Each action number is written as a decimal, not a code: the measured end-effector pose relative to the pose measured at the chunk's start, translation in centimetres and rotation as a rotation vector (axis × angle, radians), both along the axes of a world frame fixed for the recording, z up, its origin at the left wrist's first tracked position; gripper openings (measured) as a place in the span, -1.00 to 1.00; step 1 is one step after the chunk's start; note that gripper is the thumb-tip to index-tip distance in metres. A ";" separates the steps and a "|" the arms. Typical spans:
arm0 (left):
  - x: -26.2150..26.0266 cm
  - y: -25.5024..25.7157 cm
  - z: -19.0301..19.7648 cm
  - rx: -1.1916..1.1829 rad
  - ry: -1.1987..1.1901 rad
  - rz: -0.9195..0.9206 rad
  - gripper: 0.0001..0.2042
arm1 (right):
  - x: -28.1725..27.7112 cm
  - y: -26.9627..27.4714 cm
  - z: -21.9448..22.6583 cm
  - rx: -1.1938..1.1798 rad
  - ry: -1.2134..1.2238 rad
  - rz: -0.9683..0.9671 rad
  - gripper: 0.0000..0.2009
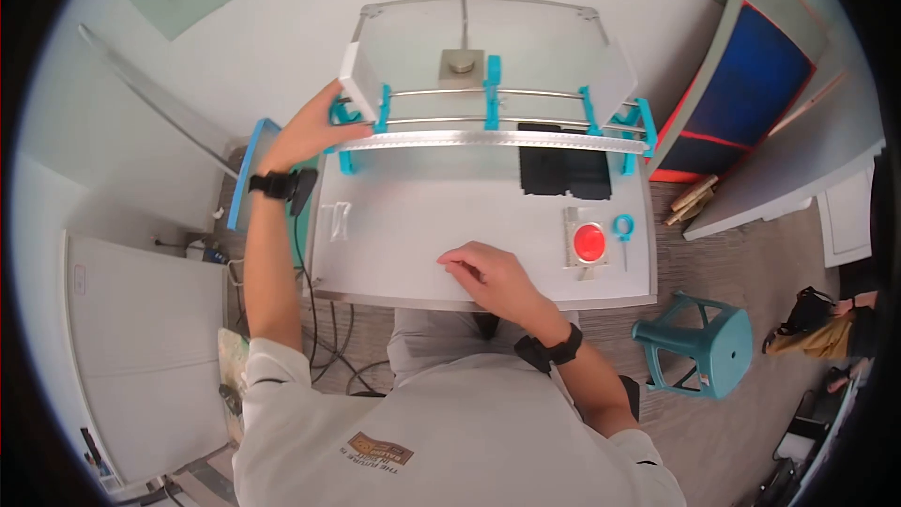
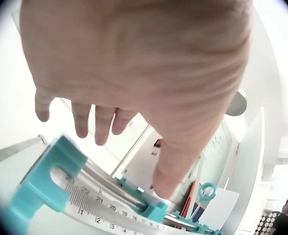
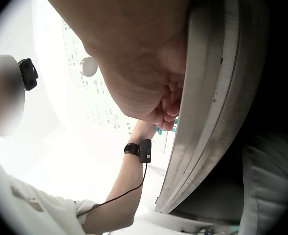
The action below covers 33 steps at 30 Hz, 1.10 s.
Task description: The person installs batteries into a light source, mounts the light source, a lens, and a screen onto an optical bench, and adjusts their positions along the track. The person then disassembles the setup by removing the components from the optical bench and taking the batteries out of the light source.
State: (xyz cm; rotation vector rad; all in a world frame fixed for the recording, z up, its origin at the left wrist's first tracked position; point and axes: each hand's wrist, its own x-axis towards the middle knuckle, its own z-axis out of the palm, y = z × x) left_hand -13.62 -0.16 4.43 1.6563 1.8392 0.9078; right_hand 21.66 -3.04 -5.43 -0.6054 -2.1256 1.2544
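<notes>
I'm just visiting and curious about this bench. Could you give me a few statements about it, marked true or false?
1. The left hand is at the left end of the turquoise and metal rail frame. True.
2. The right hand is on the ring-handled turquoise tool. False: it is at the near edge of the white table, away from that tool.
3. The turquoise plastic stool stands right of the table. True.
4. The round red disc lies left of the small clear packet. False: it lies to the packet's right.
5. The flat black pieces lie towards the table's right side. True.
</notes>
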 end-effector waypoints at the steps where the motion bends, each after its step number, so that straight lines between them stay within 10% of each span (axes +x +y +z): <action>1: 0.1 -0.8 -0.1 0.028 -0.053 0.077 -0.25 | 0.1 0.0 0.0 0.001 0.010 0.012 -0.89; 10: 7.0 -8.9 -0.7 0.203 0.066 0.132 -0.60 | 0.6 -0.1 -0.2 0.013 0.026 0.026 -0.85; 21: 14.9 -0.5 -3.0 0.501 0.214 -0.211 -0.53 | 5.5 7.3 7.2 0.575 -0.378 -0.478 -0.52; 33: 11.8 0.1 -5.3 0.646 0.486 -0.225 -0.53 | -0.7 8.1 6.0 0.693 -0.240 -0.266 -0.39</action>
